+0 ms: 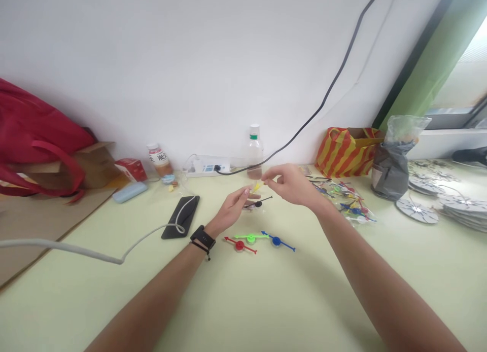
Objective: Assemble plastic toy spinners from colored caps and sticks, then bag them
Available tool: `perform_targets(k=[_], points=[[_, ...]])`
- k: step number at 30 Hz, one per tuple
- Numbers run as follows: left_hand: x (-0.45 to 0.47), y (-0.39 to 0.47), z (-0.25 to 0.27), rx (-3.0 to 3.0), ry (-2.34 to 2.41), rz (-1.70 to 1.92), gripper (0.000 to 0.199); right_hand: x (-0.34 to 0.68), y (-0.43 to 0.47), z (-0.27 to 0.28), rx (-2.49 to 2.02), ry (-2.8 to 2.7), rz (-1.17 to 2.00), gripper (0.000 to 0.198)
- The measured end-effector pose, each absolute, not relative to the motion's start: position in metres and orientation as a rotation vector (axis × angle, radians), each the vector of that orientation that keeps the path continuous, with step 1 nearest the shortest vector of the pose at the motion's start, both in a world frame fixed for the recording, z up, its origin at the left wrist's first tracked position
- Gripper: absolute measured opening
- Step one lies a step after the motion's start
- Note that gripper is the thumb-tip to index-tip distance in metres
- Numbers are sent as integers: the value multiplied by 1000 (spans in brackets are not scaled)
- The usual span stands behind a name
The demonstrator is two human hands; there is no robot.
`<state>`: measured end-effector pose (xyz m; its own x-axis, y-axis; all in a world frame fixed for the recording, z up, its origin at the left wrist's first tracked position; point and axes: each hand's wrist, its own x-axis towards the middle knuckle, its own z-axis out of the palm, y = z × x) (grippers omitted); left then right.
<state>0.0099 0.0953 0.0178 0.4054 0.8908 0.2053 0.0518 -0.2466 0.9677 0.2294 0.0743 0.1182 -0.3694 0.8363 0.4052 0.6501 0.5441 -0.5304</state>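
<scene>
A small yellow arrow spinner [257, 186] is held up between my two hands, partly hidden by fingers. My left hand [232, 208], with a black watch on its wrist, is closed in a pinch at its left end. From the right, my right hand [289, 183] pinches its other end with thumb and forefinger. Just below them is a black arrow spinner [258, 204]; whether it lies in clear plastic I cannot tell. Nearer me on the table lie a red arrow spinner [239, 246], a green one [251, 238] and a blue one [277, 241].
Bagged coloured spinners [352, 202] lie right of my hands. Behind are a clear bottle [255, 151], a power strip [209, 165] and a striped bag [340, 151]. A black phone [181, 217] with a cable lies left. White discs [417, 210] are stacked far right.
</scene>
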Motion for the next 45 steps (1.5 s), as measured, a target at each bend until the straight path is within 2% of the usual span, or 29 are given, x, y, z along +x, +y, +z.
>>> perform_targets(k=[7, 13, 17, 21, 26, 34, 39, 42, 45], points=[[4, 97, 19, 1577, 845, 1011, 62, 238, 79, 109, -1209, -2241, 322, 33], [2, 98, 16, 1538, 833, 1031, 60, 239, 85, 104, -1249, -2321, 285, 15], [2, 102, 15, 1514, 767, 1072, 64, 235, 85, 107, -1094, -2153, 268, 18], [-3, 109, 12, 1434, 806, 1180, 71, 233, 85, 107, -1027, -2247, 318, 21], [-9, 111, 9, 1411, 833, 1200, 75, 230, 87, 101, -1024, -2207, 282, 16], [-10, 109, 0, 1543, 776, 1139, 70, 224, 86, 96, -957, -2234, 339, 14], [-6, 108, -7, 1565, 745, 1014, 83, 218, 80, 103, -894, -2071, 206, 14], [-5, 109, -10, 1605, 750, 1066, 89, 217, 77, 104, -927, -1949, 81, 18], [-8, 109, -9, 1606, 716, 1167, 86, 218, 79, 98, -1009, -2070, 74, 15]])
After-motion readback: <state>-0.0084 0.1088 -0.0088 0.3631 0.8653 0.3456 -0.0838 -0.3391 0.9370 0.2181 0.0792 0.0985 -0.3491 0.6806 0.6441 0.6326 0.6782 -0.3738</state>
